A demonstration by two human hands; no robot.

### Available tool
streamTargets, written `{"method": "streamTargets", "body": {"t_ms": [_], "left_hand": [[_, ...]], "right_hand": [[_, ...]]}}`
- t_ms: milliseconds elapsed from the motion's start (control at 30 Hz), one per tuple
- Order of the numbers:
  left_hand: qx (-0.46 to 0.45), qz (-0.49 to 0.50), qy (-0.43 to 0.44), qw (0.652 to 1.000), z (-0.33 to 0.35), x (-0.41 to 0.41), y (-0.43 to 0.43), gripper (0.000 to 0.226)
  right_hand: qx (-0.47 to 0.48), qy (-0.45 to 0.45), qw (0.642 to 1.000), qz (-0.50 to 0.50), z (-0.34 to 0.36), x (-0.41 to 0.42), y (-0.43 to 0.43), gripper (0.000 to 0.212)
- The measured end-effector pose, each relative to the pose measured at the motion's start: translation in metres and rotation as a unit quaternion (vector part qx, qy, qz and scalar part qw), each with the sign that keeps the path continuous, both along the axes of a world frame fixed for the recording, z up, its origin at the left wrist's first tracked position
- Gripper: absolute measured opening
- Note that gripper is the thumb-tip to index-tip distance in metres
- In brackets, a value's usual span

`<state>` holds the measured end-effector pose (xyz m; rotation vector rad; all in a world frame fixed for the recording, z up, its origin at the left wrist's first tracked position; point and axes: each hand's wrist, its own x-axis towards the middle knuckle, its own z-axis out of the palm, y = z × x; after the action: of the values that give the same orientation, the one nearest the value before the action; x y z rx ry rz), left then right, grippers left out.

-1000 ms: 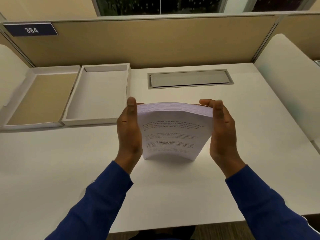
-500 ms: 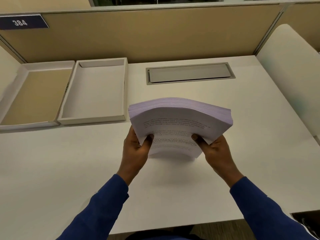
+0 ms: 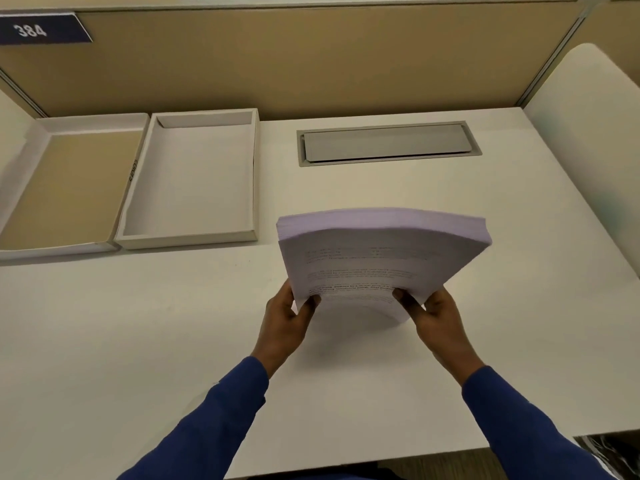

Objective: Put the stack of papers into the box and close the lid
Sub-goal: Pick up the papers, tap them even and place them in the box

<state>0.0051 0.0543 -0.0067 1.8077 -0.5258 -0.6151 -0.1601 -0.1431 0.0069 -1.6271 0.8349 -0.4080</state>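
A thick stack of white printed papers (image 3: 381,265) is held tilted above the middle of the white desk top (image 3: 138,341), its printed face toward the person and its upper edge bowed in a curve, with the page edges fanned slightly along the top. The text on the top sheet is too blurred to read. The left hand (image 3: 284,323) grips the stack at its lower left corner, thumb on the front sheet and fingers behind; the right hand (image 3: 438,323) grips the lower right corner in the same way. Both arms wear dark blue sleeves (image 3: 207,427). A soft shadow lies on the desk under the stack's lower edge.

To the left and farther back sits the open white cardboard box (image 3: 194,174), shallow and rectangular, its inside bare. Touching its left wall lies the box's lid (image 3: 69,188), turned upside down, with a tan inner face and white rim. Behind the stack, a grey rectangular cable hatch (image 3: 388,143) is set into the desk. A tan partition panel (image 3: 311,57) closes the back, carrying a dark blue label (image 3: 38,29) reading 384 at upper left.
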Motion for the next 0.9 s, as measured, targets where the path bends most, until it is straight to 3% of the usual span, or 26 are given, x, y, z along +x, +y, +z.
{"method": "streamTargets", "body": {"t_ms": [167,433,667,900], "left_hand": [[-0.015,-0.007,0.019,1.000,0.008,0.010,0.006,0.038],[0.005,0.002,0.031,1.000,0.026,0.042,0.018,0.038],[0.007,0.084,0.191,0.978,0.044,0.107,0.045,0.048],[-0.015,0.161,0.184,0.970,0.047,0.196,0.076,0.047]], "right_hand": [[-0.001,-0.023,1.000,0.008,0.013,0.013,0.003,0.039],[0.041,-0.007,0.999,-0.013,0.030,0.070,0.015,0.028],[0.117,0.018,0.993,-0.005,0.036,0.150,0.035,0.031],[0.210,0.026,0.976,0.056,0.042,0.248,0.052,0.034]]}}
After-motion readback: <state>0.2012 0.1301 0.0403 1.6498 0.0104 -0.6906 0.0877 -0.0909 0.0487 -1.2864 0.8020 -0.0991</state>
